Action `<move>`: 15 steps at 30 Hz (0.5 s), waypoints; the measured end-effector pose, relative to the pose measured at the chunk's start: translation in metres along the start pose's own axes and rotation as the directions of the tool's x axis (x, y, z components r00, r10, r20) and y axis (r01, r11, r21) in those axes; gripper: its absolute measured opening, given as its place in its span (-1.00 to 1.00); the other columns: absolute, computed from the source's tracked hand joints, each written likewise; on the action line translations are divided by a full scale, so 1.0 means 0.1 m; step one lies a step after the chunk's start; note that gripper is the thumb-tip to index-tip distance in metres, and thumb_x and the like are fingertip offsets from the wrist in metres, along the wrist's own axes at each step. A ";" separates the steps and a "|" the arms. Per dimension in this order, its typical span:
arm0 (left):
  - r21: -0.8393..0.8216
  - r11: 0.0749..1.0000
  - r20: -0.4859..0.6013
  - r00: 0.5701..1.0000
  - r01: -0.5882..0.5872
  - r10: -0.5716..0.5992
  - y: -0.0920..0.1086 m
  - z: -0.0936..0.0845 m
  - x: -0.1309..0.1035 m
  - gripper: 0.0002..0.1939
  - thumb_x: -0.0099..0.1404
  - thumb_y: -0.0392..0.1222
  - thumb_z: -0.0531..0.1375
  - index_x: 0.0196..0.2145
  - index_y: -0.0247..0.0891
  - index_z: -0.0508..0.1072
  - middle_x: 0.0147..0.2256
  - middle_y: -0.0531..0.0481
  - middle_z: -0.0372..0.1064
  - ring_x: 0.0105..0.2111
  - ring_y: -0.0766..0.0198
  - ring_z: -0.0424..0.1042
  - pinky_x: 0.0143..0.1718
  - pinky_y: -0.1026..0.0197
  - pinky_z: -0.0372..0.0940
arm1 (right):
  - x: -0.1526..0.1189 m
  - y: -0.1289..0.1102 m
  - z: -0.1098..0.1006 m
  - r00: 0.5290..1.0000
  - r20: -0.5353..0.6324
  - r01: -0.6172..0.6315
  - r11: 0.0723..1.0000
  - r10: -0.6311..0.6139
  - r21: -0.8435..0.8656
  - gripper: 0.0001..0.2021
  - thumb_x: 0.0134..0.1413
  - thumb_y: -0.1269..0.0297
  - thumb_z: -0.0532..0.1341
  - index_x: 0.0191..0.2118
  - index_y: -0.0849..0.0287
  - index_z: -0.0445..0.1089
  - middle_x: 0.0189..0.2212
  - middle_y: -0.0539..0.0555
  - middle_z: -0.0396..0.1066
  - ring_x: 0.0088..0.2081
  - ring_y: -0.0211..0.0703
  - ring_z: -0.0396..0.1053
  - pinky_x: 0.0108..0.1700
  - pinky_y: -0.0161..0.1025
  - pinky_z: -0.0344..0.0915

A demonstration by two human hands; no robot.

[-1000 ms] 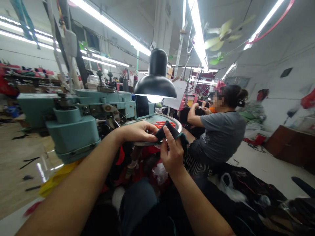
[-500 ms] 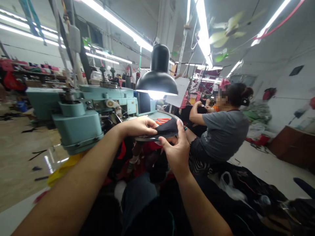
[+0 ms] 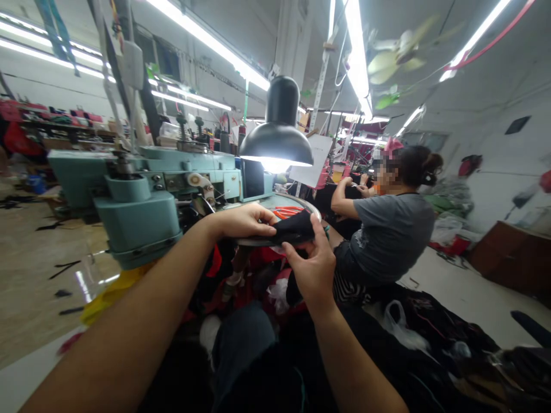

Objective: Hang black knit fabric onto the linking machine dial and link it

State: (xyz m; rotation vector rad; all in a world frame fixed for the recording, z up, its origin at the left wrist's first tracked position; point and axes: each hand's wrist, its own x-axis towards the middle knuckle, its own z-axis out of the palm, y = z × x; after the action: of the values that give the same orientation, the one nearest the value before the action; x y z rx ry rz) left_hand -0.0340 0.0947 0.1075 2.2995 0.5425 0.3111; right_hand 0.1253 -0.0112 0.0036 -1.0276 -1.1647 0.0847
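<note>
A piece of black fabric (image 3: 295, 228) stretches between my two hands beneath the lit black lamp (image 3: 278, 144). My left hand (image 3: 249, 221) pinches its left end, thumb and fingers pressed together. At the right end, my right hand (image 3: 313, 258) grips the fabric between thumb and index finger, with the other fingers partly hidden behind. Just beyond the fabric, orange-red handled tools (image 3: 287, 211) lie on the round metal-rimmed machine plate (image 3: 306, 202). To the left of my hands stands the pale green sewing machine (image 3: 133, 215).
A co-worker in a grey shirt (image 3: 394, 229) sits close on my right, holding something small. Dark cloth and a white plastic bag (image 3: 404, 327) lie at lower right. Yellow cloth (image 3: 101, 301) hangs under the machine, and black scraps (image 3: 64, 268) litter the floor at left.
The black fabric has turned slightly, its surface now looking darker and smoother. My right hand has shifted a little right and down. A whitish bundle below my hands has become visible.
</note>
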 end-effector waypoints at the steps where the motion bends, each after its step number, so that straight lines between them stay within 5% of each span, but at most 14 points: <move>1: -0.001 1.000 0.000 1.000 0.001 -0.001 0.00 0.00 0.00 -0.64 0.15 0.10 0.29 -0.41 -0.31 0.46 -0.49 0.07 0.32 -0.49 0.30 0.24 -0.45 0.29 0.15 | 0.00 0.01 0.01 1.000 -0.009 0.016 1.000 -0.017 -0.011 -0.23 -0.01 0.30 0.39 0.33 0.18 0.18 -0.12 0.17 0.57 -0.29 -0.04 0.58 -0.17 -0.12 0.56; 11: 0.003 1.000 -0.004 1.000 0.006 -0.005 0.01 0.01 -0.01 -0.65 0.16 0.08 0.29 -0.42 -0.31 0.45 -0.51 0.08 0.30 -0.51 0.32 0.22 -0.47 0.29 0.13 | -0.01 0.06 0.02 0.992 -0.041 0.115 0.988 -0.120 -0.106 -0.31 0.03 0.30 0.36 0.30 0.16 0.23 0.06 0.20 0.49 -0.23 -0.07 0.57 -0.10 -0.10 0.55; 15: 0.018 1.000 -0.017 1.000 -0.002 0.002 -0.01 0.01 0.00 -0.67 0.17 0.06 0.28 -0.39 -0.33 0.47 -0.48 0.07 0.32 -0.48 0.31 0.24 -0.43 0.30 0.16 | 0.03 0.09 0.03 0.932 -0.102 0.311 0.910 -0.349 -0.275 -0.50 0.14 0.39 0.26 0.22 0.14 0.36 0.06 0.18 0.49 -0.03 0.02 0.52 0.09 -0.03 0.46</move>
State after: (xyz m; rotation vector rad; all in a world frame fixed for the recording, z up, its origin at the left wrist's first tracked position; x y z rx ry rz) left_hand -0.0339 0.0948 0.1067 2.3165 0.5531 0.3282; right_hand 0.1282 -0.0023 -0.0002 -1.0257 -1.2169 -0.4160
